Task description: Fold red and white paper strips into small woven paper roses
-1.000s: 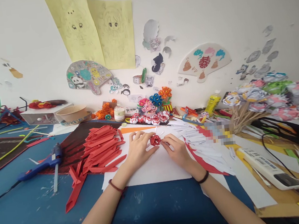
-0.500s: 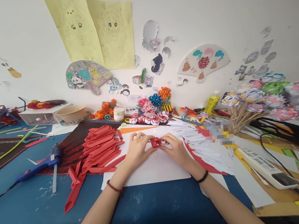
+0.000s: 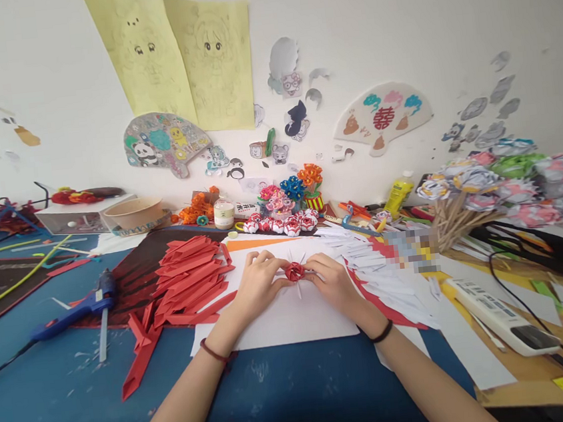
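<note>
A small red folded paper flower (image 3: 294, 271) with white pointed strips sticking out below it sits on a white sheet (image 3: 283, 318) at the table's middle. My left hand (image 3: 257, 282) pinches it from the left, fingers curled around it. My right hand (image 3: 333, 281) grips it from the right, fingertips closed on its edge. Both wrists wear dark bands. A heap of folded red paper strips (image 3: 188, 281) lies just left of my left hand. Folded white strips (image 3: 372, 262) lie fanned out to the right of my right hand.
A blue glue gun (image 3: 78, 313) lies at the left on the blue mat. Finished red-and-white flowers (image 3: 280, 224) line the back, by small pots and a jar. A white remote (image 3: 504, 315), black cable and bundles of paper flowers on sticks (image 3: 501, 194) fill the right side.
The red flower has been pressed lower onto the sheet between both hands, and white strip tips now show beneath it. The hands stayed in place.
</note>
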